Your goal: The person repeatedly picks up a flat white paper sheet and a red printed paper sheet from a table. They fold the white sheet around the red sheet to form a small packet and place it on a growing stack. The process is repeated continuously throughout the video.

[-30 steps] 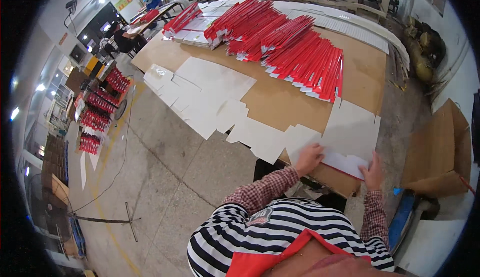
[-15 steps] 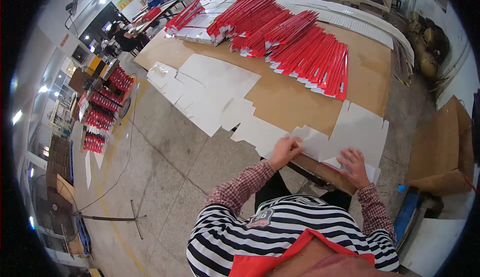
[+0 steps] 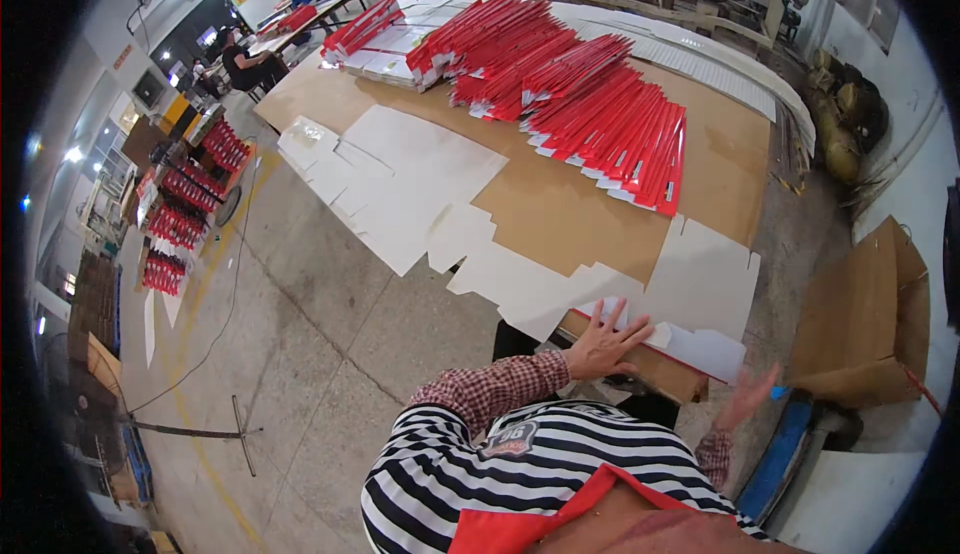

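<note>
My left hand (image 3: pixel 605 346) lies flat with fingers spread at the near edge of the table, on the left part of a folded white sheet with a red edge (image 3: pixel 705 347). A small pale piece (image 3: pixel 659 335) lies at its fingertips. Below the sheet shows a brown board edge (image 3: pixel 665 374). My right hand (image 3: pixel 745 399) is off the sheet's right end, slightly blurred, with fingers stretched out and nothing visible in them. Ahead on the table lies a long fanned row of flat red-and-white folded card pieces (image 3: pixel 610 124).
White card sheets (image 3: pixel 420 164) cover the left and near parts of the brown tabletop (image 3: pixel 550 214). An open cardboard box (image 3: pixel 850 324) stands at the right. Stacked red items (image 3: pixel 185 209) stand at the left. A person (image 3: pixel 245 64) sits in the back left.
My left hand has gone from closed fingers on the white card to lying flat on the red-edged sheet, now more exposed. My right hand has left the sheet, moving right and nearer.
</note>
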Available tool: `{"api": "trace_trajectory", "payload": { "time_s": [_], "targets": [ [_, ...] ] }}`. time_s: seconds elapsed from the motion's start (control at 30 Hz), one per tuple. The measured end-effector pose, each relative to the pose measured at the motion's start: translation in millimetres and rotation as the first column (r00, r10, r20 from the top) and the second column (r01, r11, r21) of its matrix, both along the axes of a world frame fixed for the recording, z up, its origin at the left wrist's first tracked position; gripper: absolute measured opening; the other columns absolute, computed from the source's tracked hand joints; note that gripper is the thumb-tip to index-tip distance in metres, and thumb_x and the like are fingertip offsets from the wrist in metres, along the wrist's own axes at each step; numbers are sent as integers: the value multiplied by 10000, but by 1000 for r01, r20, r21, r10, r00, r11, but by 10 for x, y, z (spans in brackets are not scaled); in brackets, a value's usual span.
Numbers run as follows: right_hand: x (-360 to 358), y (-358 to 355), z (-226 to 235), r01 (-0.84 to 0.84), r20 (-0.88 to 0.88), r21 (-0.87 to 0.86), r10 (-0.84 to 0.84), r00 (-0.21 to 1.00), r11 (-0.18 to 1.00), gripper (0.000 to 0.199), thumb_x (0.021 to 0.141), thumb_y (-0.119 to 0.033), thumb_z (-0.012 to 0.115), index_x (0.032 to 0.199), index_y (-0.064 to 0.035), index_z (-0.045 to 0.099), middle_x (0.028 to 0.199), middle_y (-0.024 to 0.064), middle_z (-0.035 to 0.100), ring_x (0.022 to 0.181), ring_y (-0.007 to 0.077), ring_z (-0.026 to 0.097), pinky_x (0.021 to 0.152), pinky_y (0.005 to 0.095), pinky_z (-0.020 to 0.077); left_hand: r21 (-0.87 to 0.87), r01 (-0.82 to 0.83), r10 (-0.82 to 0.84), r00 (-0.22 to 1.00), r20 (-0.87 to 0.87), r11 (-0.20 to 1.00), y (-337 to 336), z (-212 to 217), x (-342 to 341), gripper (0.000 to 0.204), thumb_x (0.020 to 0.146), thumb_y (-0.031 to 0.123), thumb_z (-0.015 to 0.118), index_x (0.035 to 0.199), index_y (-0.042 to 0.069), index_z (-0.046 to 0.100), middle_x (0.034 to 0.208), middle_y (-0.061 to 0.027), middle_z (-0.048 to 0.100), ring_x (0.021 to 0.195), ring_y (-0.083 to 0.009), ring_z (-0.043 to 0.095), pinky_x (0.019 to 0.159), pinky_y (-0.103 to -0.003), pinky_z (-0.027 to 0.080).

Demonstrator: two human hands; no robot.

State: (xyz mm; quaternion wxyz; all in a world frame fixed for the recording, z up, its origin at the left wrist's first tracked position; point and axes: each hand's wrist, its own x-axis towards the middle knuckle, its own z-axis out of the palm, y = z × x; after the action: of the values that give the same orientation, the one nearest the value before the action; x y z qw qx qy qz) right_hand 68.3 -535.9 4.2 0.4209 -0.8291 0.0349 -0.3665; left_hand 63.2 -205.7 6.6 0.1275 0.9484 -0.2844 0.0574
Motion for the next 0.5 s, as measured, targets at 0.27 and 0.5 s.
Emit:
{"api": "trace_trajectory", "payload": {
  "time_s": [0.27, 0.5],
  "targets": [
    [212, 544, 5, -134, -208, 634, 335, 919, 761, 558, 990, -286, 554, 1424, 25, 391, 1469, 201, 420, 1368, 312, 400, 1144, 447, 306, -335, 307, -364, 924, -121, 891, -620, 60, 81, 1324, 607, 714, 730, 1551, 30, 101, 1587, -205, 200, 1471, -456, 92, 1164, -616, 74],
    [710, 1511, 562, -760, -629, -627, 465, 623, 171, 768, 812, -127, 627, 1515, -128, 317, 1592, 138, 240, 1462, 371, 217, 1190, 511, 159, 235, -180, 161, 982, 96, 955, 702, 12, -454, 906, 687, 421, 764, 1413, 14, 406, 1447, -221, 396, 1374, -391, 336, 1091, -572, 289]
  ]
}}
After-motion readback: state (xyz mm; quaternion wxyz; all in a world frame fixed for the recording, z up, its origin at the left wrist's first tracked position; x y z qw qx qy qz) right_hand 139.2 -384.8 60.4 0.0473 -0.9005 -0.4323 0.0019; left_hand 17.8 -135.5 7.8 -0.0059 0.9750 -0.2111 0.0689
